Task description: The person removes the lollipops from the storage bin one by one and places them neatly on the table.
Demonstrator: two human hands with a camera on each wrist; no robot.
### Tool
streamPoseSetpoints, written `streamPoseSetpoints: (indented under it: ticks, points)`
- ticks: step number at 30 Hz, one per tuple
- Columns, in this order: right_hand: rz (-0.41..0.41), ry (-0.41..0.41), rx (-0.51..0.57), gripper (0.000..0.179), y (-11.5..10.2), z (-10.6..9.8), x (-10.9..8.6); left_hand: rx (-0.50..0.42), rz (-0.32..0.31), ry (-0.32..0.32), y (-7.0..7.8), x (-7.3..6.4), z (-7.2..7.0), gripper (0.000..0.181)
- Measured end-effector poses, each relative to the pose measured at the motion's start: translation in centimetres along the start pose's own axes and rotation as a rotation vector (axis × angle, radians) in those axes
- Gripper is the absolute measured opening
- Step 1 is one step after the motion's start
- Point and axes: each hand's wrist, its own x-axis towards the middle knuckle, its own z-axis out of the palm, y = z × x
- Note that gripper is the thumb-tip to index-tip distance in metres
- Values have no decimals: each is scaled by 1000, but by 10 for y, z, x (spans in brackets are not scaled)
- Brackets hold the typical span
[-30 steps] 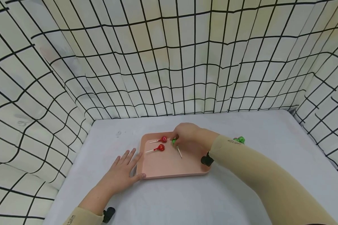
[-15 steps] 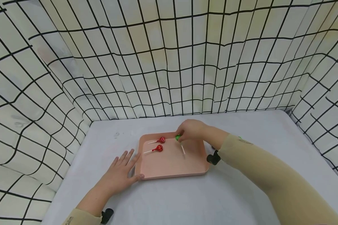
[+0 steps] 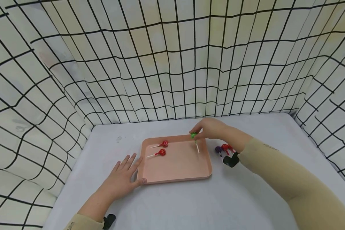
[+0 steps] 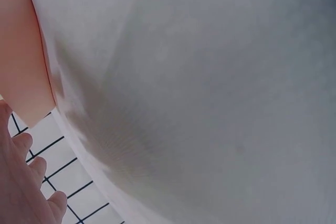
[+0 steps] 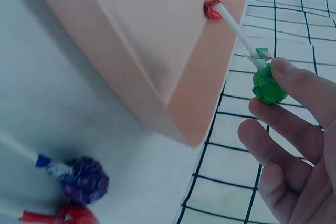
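My right hand (image 3: 211,128) pinches a green-wrapped lollipop (image 5: 270,84) by its candy head, between thumb and forefinger. The lollipop is over the far right part of a pink tray (image 3: 175,166), its white stick pointing down toward the tray floor in the head view. Two red lollipops, an upper one (image 3: 165,144) and a lower one (image 3: 162,152), lie in the tray's left part, sticks to the left. My left hand (image 3: 122,177) has its fingers spread at the tray's left edge, thumb at the near left corner.
Right of the tray, a purple lollipop (image 3: 218,149) and a red lollipop (image 3: 225,147) lie on the white table (image 3: 189,204), partly behind the right wrist camera (image 3: 231,160). White walls with a black grid (image 3: 172,80) stand around the table.
My right hand has moved right with the green lollipop, from the tray's middle to its far right part. The purple and red lollipops beside the tray have come into view. The left hand stays.
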Motion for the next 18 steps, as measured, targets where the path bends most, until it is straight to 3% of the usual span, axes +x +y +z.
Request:
streamPoseSetpoints:
  ticks: [8,18]
  points:
    - [6,49,37,34,27,-5,-25,4,-4,-8,0,-1,-1,91]
    - [125,46,80,38,62,-4,-55,-2,-7,-5,2,-1,-2,91]
